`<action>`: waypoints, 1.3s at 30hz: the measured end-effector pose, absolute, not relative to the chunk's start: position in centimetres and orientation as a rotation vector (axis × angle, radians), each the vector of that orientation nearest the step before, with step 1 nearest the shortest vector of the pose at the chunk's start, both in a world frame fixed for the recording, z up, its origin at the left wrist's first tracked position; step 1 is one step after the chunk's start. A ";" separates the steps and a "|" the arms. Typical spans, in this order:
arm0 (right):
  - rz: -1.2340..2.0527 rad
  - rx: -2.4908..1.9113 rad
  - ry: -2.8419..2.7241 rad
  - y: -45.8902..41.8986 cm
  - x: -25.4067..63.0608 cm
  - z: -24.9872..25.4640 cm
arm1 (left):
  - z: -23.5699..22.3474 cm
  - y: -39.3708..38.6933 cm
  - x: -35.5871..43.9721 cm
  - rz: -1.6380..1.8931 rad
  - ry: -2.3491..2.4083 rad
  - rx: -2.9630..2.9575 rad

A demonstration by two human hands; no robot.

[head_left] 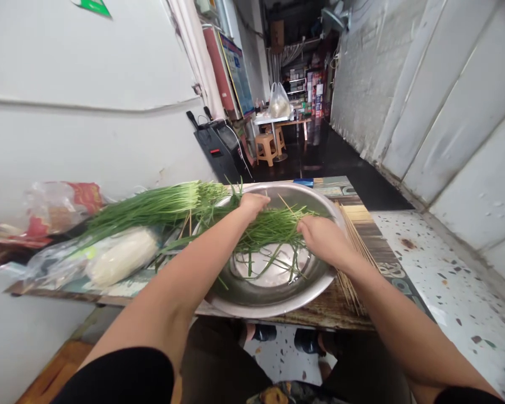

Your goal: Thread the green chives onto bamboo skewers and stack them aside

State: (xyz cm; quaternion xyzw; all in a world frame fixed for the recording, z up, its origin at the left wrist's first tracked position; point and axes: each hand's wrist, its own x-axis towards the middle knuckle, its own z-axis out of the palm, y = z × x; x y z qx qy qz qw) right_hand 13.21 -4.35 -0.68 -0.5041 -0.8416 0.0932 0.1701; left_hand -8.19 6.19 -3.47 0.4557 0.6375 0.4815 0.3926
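Observation:
A wide steel basin holds a loose layer of green chives, with stray blades lying on its bare bottom. My left hand is closed over the far side of the chives; its fingertips point away, and what they hold is hidden. At the right end of the layer, my right hand is closed with its fingers pressed on the chives. A thin wooden skewer slants up and away from beside its fingertips. Many more skewers lie along the basin's right side.
Left of the basin lies a large bundle of chives, beside a pale lump in a clear bag and crumpled plastic packaging. A white wall borders the table's left. Farther off stand stools and a table with a bag.

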 end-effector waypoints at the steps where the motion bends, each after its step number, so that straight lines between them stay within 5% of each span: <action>1: 0.270 -1.429 -2.376 -4.3 13.2 -0.7 | -2.8 5.7 -8.0 1.241 1.603 1.172; 9: 0.363 -1.276 -2.237 -4.4 13.4 -1.0 | 0.8 2.3 -6.4 1.391 1.106 1.107; 39: 0.379 -1.248 -2.269 -4.4 13.8 -1.0 | -0.9 2.0 -5.4 1.355 1.037 0.967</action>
